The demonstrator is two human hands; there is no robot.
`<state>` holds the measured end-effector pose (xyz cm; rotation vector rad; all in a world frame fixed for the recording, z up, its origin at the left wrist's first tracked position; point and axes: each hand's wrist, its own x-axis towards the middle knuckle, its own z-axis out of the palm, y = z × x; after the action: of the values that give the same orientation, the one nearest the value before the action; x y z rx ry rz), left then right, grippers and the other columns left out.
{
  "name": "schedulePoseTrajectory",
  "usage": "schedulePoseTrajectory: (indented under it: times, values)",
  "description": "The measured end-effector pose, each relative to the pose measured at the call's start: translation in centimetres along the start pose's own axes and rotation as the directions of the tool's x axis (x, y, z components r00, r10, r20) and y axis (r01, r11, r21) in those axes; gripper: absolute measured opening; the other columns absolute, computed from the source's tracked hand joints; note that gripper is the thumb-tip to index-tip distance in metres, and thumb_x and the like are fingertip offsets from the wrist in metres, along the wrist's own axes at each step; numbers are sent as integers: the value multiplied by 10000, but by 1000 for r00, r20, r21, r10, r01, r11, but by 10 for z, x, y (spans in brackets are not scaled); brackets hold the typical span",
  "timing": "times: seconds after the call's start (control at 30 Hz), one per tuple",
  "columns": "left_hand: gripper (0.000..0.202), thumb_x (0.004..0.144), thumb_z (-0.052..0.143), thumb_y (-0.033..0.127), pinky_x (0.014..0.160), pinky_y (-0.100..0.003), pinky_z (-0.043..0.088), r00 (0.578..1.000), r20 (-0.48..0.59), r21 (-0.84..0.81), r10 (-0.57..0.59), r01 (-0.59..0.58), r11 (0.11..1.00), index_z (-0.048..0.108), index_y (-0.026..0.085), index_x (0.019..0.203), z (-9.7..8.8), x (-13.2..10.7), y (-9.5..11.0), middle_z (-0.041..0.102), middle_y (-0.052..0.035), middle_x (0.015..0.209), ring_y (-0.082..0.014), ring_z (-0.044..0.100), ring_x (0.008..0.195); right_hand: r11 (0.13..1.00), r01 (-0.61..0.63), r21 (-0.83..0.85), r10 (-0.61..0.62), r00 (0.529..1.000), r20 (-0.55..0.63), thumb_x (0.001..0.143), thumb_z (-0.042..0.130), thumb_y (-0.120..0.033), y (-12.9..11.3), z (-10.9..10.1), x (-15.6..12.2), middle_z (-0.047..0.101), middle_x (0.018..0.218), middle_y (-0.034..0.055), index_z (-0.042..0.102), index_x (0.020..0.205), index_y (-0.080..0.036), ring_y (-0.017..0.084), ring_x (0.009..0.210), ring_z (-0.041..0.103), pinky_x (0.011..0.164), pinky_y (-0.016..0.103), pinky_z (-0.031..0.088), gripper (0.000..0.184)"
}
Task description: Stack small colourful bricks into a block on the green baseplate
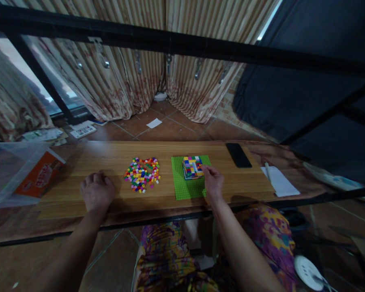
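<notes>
My right hand (213, 181) is at the right side of a small square structure of colourful toy bricks (192, 168), its thumb and fingers pinched together. A small reddish brick seems to be at the fingertips, though they partly hide it. The structure has several layers and a light-coloured middle, and it stands on a green studded baseplate (182, 192). My left hand (97, 190) rests on the wooden board with its fingers curled in and the fingertips hidden. Between the left hand and the baseplate lies a loose pile of small bricks (142, 174) in many colours.
A black phone (239, 155) lies at the board's right end, beside white paper with a pen (268, 174). On the left stands a clear plastic box (12, 174) with an orange packet (39, 174). A dark metal bar (182, 38) crosses above the far side.
</notes>
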<state>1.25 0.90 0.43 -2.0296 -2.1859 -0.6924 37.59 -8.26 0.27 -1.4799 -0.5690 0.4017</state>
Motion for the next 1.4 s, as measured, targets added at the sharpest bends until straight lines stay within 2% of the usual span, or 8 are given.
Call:
schedulePoseTrajectory:
  times: [0.3, 0.47, 0.6, 0.9, 1.1, 1.4]
  values:
    - [366, 908, 378, 282, 950, -566, 431, 1000, 3, 3, 13, -13, 1000, 641, 89, 1075, 0, 1, -1, 642, -230, 1123, -380, 564, 1106, 992, 39, -117, -55, 990, -133, 751, 655, -500, 8, 6, -6, 710, 769, 77, 701, 722, -151, 200, 771, 620, 767, 344, 480, 353]
    - [366, 900, 381, 286, 969, -552, 422, 1000, -2, -12, 3, -3, 1000, 638, 94, 1078, 0, 1, 0, 634, -225, 1149, -372, 556, 1124, 988, 52, -143, -76, 983, -166, 762, 652, -515, 8, 13, -9, 707, 772, 85, 689, 712, -154, 205, 766, 617, 772, 352, 481, 367]
    - [368, 900, 379, 287, 987, -558, 414, 1000, 2, -37, -9, 9, 999, 640, 104, 1083, 0, 1, 1, 636, -217, 1149, -374, 549, 1132, 988, 68, -139, -90, 983, -159, 761, 652, -516, 7, 12, -11, 705, 769, 81, 693, 720, -154, 206, 786, 619, 782, 345, 479, 366]
    - [382, 895, 388, 281, 989, -574, 414, 999, 26, -37, -37, 38, 999, 639, 84, 1107, -4, 0, 5, 621, -239, 1185, -394, 541, 1150, 999, 29, -17, -31, 987, -160, 781, 599, -477, 6, 8, -8, 690, 711, 42, 679, 753, -145, 166, 690, 605, 666, 286, 468, 342]
    - [384, 906, 379, 286, 967, -573, 427, 1000, 10, -27, -20, 20, 999, 645, 95, 1105, -1, 0, 2, 627, -238, 1183, -394, 544, 1145, 998, -21, 58, 28, 993, -117, 693, 684, -478, 5, 13, -5, 695, 727, 35, 667, 788, -153, 156, 661, 617, 653, 285, 487, 339]
    - [401, 903, 391, 271, 967, -567, 430, 1000, 22, -4, -10, 10, 1000, 639, 50, 1128, 0, 0, 1, 622, -262, 1180, -388, 543, 1141, 989, -93, 117, 103, 991, -90, 602, 758, -454, 5, 14, 1, 680, 659, 10, 661, 697, -160, 139, 608, 604, 611, 274, 477, 324]
